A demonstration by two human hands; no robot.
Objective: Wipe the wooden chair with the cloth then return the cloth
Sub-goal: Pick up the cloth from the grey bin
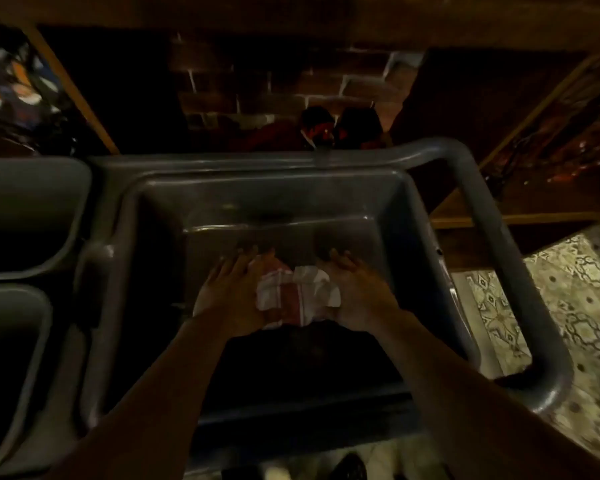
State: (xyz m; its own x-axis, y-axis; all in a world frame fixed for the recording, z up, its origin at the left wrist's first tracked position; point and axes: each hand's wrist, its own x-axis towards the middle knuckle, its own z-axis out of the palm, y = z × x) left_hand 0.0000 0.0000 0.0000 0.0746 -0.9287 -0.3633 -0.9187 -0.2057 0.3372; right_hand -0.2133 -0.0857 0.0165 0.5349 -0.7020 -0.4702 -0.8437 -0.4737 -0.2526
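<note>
A white cloth with red stripes is bunched between both my hands, low inside a grey plastic tub on a grey cart. My left hand presses against the cloth's left side, fingers stretched forward. On the right side of the cloth, my right hand cups it. No wooden chair is recognisable in this dim view.
The cart's thick grey handle loops round the tub's right side. Two more grey bins sit at the left. A brick wall and wooden framing lie beyond. Patterned tile floor shows at the right.
</note>
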